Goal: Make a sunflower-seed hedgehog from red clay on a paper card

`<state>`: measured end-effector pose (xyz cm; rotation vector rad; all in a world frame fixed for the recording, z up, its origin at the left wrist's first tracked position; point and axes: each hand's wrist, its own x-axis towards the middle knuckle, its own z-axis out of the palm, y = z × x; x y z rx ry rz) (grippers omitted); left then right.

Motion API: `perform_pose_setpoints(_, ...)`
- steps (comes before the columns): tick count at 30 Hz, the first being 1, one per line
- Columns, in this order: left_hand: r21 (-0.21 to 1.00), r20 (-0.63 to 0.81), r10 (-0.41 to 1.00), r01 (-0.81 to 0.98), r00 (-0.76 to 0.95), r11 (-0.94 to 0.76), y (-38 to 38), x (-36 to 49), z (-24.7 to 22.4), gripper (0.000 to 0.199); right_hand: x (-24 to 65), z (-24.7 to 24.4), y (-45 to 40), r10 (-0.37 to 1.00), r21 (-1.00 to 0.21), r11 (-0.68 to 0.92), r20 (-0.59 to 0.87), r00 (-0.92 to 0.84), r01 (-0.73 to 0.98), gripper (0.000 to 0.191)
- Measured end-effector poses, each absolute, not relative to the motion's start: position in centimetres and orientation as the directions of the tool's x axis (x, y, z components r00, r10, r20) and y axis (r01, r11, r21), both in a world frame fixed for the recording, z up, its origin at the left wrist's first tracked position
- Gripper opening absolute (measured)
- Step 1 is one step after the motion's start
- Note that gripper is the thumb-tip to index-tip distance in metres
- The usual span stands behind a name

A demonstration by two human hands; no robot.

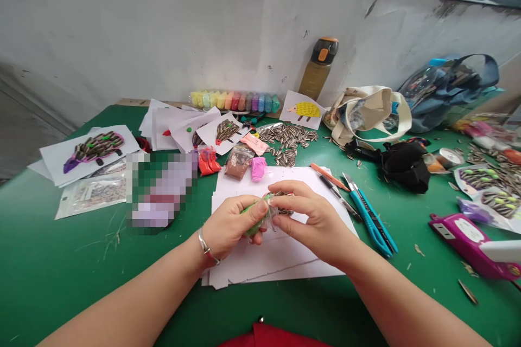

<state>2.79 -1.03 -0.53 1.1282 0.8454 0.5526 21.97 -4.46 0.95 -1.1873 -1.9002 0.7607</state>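
My left hand [238,223], with a silver bracelet at its wrist, is closed round a small clear packet of green clay [253,220]. My right hand [305,217] pinches the clear plastic end of the same packet [270,218]. Both hands are over a stack of white paper [285,260]. Behind the fingers, a partly hidden craft piece with dark seeds [286,201] lies on the paper. Just beyond the hands are a brown clay packet [238,161] and a pink one [258,168]. To the right rest an orange pen [329,176] and a black pen [338,195].
Teal scissors or cutter [372,219] lie right of the paper. Sunflower seeds [287,141] are heaped behind. Seed hedgehog pictures [95,149] lie left. A bottle [317,70], a cream bag [370,114], a black pouch [407,165] and a magenta device [472,244] stand farther out.
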Motion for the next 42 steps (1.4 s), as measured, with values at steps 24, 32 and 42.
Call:
perform_pose_setpoints(24,0.905,-0.321,0.743,-0.041,0.587,0.424,-1.6,3.5,-0.5,0.048,20.8,1.1,-4.5,0.842,-0.692,0.537,0.481,-0.246,0.483,0.017)
perform_pose_setpoints(32,0.903,-0.329,0.781,-0.065,0.531,0.425,-1.3,3.2,-0.2,0.047,21.0,0.9,-4.5,0.893,-0.761,0.449,0.396,-0.213,0.468,0.018)
perform_pose_setpoints(42,0.913,-0.322,0.782,-0.043,0.534,0.405,-1.5,3.7,-0.4,0.047,20.9,1.0,-4.4,0.9,-0.791,0.435,0.399,-0.174,0.43,0.015)
